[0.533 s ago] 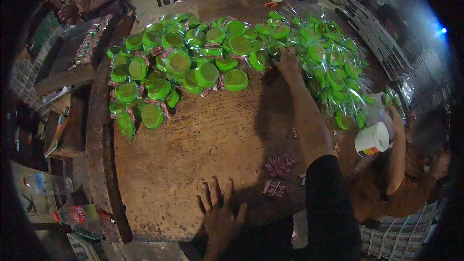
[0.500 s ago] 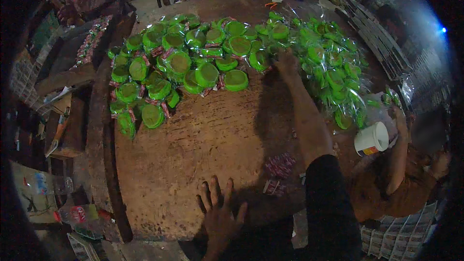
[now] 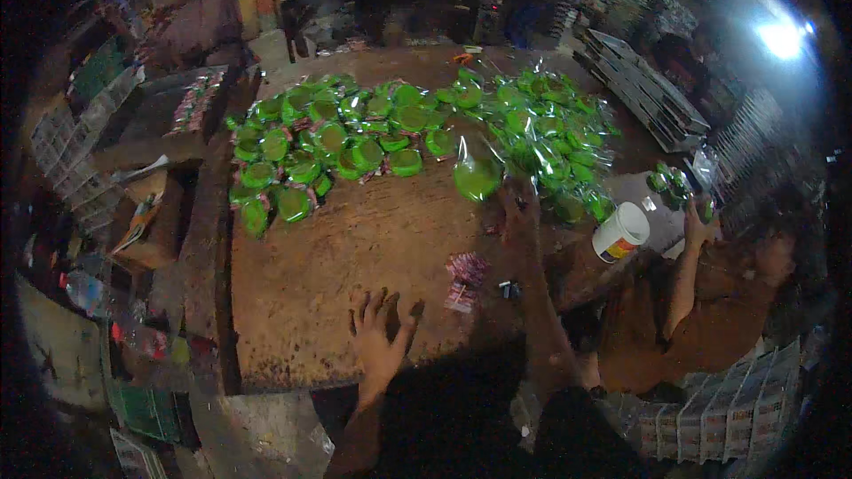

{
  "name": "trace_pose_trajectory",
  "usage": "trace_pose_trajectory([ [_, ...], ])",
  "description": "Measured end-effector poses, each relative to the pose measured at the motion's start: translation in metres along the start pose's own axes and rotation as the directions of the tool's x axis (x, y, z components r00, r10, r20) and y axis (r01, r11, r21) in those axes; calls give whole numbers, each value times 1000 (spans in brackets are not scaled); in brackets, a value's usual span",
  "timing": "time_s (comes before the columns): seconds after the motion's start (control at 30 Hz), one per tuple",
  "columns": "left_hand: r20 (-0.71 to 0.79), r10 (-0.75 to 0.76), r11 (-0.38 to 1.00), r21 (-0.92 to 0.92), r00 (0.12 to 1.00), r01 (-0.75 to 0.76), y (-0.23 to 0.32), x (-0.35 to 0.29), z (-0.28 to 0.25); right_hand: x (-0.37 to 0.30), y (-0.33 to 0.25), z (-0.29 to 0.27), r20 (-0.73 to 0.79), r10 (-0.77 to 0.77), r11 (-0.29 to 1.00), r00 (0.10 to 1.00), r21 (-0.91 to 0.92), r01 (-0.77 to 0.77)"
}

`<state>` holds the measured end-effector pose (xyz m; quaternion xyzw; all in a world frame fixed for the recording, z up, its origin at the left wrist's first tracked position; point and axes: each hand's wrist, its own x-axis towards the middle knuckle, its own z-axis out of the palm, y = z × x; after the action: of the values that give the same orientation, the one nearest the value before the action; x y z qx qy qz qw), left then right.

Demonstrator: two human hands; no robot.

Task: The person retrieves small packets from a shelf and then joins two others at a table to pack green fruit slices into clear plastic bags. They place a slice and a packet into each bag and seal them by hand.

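My left hand [image 3: 382, 337] rests near the front edge of the wooden table [image 3: 346, 248], fingers spread, holding nothing. Farther out, my right hand [image 3: 519, 200] is closed at one side of a clear bag with a round green disc-shaped thing [image 3: 477, 179] in it, lifted at the edge of the heaps. Its fingertips are partly lost in shadow. Behind it lies a heap of green things in clear bags [image 3: 555, 129]. To its left spread several round green pieces [image 3: 330, 137] with small red-and-white packets among them. A pile of small pink-and-white packets [image 3: 466, 275] lies between my hands.
At the right, another person in a brown top [image 3: 701, 319] holds small green things in clear wrap [image 3: 674, 182]. A white bucket [image 3: 619, 232] stands in front of that person. Racks [image 3: 648, 93] lean beyond. A wooden box [image 3: 146, 222] flanks the table's left side.
My right hand has drawn back toward me from the heap, bringing a bagged green disc. The whole view has tilted up; my left hand stays spread on the table.
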<state>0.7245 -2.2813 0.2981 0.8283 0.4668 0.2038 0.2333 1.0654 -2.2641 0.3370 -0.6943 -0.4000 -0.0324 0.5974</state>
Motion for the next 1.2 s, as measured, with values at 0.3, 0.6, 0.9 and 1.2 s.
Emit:
trace_pose_trajectory([
  [0.3, 189, -102, 438, -873, 977, 214, 15, -53, -70, -253, -142, -54, 619, 183, 748, 764, 417, -517],
  [0.6, 357, -19, 427, -842, 934, 330, 16, -139, -71, -286, -164, -51, 431, 369, 796, 824, 311, -519],
  [0.9, 154, -276, 309, -920, 949, 239, 7, -143, -81, -298, -184, -54, 186, 109, 985, 976, 109, -131],
  [1.2, 75, -13, 565, -822, 997, 70, 4, -137, -74, -304, -184, -54, 652, 343, 823, 676, 139, -552],
])
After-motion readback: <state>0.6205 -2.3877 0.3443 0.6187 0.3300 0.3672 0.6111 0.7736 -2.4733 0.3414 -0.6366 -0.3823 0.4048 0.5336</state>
